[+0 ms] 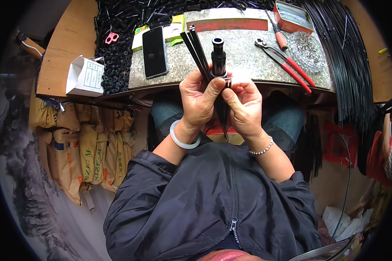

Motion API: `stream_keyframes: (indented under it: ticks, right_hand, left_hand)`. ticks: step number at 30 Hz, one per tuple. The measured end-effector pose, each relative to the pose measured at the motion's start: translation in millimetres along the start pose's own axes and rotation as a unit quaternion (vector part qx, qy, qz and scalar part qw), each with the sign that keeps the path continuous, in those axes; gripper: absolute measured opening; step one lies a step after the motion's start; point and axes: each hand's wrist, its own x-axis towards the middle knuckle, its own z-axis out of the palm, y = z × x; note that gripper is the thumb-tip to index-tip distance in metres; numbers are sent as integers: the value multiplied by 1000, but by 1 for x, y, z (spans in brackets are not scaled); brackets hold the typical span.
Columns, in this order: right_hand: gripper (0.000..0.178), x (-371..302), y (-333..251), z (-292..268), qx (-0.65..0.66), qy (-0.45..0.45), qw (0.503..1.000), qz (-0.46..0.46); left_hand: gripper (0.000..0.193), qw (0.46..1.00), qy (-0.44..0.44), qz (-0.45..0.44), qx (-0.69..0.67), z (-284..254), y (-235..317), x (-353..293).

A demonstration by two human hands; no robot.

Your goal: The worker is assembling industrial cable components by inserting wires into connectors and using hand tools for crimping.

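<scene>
My left hand [195, 99] is closed around a bundle of thin black rods [197, 53], which stick up past its fingers. Between my two hands stands a stepped black tube [218, 61] with an open top, its lower end against my left thumb. The right hand [245, 108] pinches thumb to finger beside the tube's base, where a thin dark rod shows at the fingertips. A pale ring sits around that base. More dark strips hang down between the palms, and their joints are hidden by my fingers.
A phone [155, 52] lies left on the stone slab [178, 71], with red-handled pliers [287, 65], a screwdriver [280, 40] and a glass dish [307, 51] on the right. Black small parts [117, 56], pink scissors [112, 38], a white box [85, 76] and black rods [342, 56] flank it.
</scene>
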Motion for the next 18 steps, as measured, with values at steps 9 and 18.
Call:
stream_keyframes:
  ticks: [9,18]
  right_hand:
    - [11,8,-6,-5,-17,3,995,98]
    - [15,9,-5,-10,-46,-29,991,119]
  left_hand:
    - [34,999,-26,-17,-22,-3,3,-1]
    - [37,1000,-9,-23,-19,-6,4,-4]
